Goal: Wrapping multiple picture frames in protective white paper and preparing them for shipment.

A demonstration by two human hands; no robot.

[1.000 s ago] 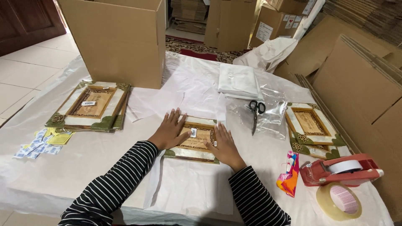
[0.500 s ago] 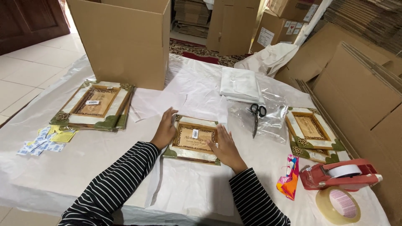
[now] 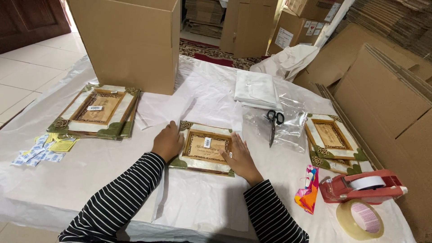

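Observation:
A decorated rectangular frame [image 3: 204, 146] with green corners and a wooden inner panel lies flat on a sheet of white wrapping paper [image 3: 202, 207] in front of me. My left hand [image 3: 167, 141] curls against the frame's left edge. My right hand [image 3: 240, 158] lies flat on its right side, fingers spread over the border. Both arms wear black-and-white striped sleeves.
A stack of similar frames [image 3: 96, 110] lies at the left, another stack [image 3: 334, 141] at the right. Scissors [image 3: 273, 123] rest on clear plastic bags. A red tape dispenser [image 3: 364, 186], a tape roll [image 3: 360, 219], a tall cardboard box [image 3: 130, 42], folded white sheets [image 3: 256, 90] and small packets [image 3: 38, 153] surround the work area.
My left hand slid from the top of the frame to its left edge. The right hand stayed on the right side. The view shifted slightly.

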